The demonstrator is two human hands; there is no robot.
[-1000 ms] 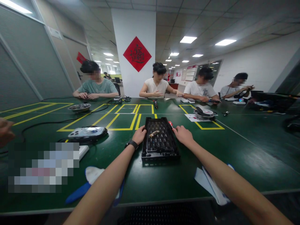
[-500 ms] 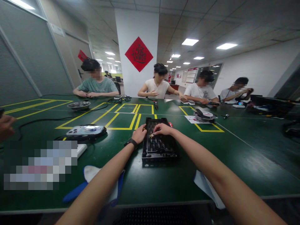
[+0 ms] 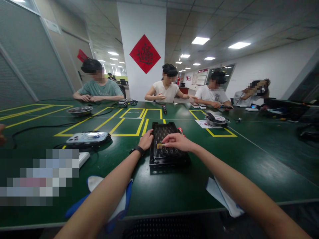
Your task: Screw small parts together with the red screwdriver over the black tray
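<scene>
The right hand (image 3: 177, 142) has its fingers pinched on a small gold-coloured piece (image 3: 159, 145) above the black casing (image 3: 169, 162) on the surface (image 3: 184, 192), while the left hand (image 3: 146, 140), grip unclear, touches the casing's left side.

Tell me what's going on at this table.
Bare-handed work on an open black case, which lies on a green table. The left hand is against the case's left side. The right hand reaches over it, fingertips at a small yellowish piece; whether that is gripped or only touched, I can't tell. A phone lies off to the left, and several people sit along the far side.
</scene>
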